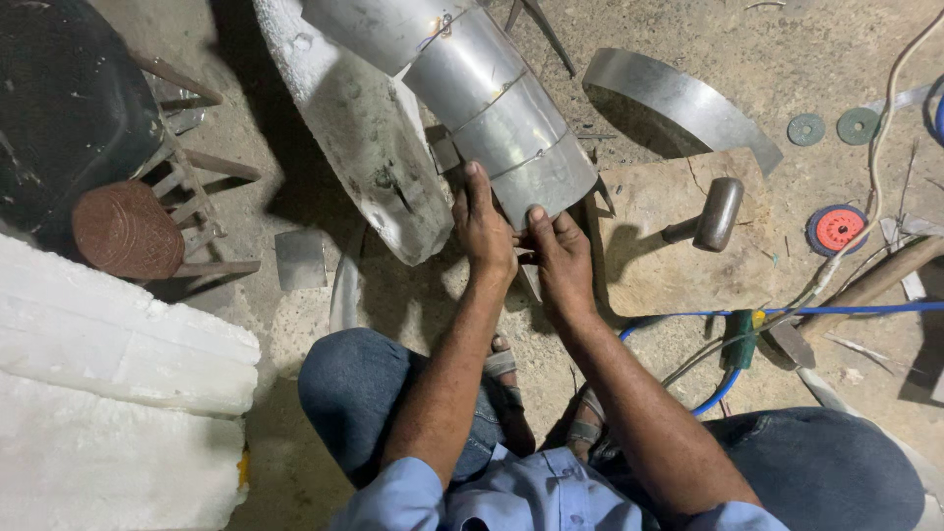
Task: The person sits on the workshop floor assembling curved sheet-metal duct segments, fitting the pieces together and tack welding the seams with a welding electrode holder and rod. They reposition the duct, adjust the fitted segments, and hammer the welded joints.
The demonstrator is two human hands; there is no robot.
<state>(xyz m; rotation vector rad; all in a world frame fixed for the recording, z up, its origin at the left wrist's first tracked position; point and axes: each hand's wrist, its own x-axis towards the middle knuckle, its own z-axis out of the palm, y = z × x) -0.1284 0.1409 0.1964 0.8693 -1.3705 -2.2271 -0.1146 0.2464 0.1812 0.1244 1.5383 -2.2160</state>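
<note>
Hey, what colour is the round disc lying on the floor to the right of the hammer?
Red-orange centre with a blue rim: the disc, seen in the head view, right of the hammer.

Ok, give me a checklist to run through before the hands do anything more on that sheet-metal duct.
1. Both hands on the work: ok. Left hand and right hand sit at the lower end of the segmented metal duct.
2. Duct supported: ok; it leans against the grey slab.
3. Fingers off the cut edge: not ok; fingertips press right at the rim.
4. Hammer within reach: ok; the hammer lies on the flat board beside the right hand.
5. Cables out of the way: cannot tell; the blue cable runs near the right knee.
</note>
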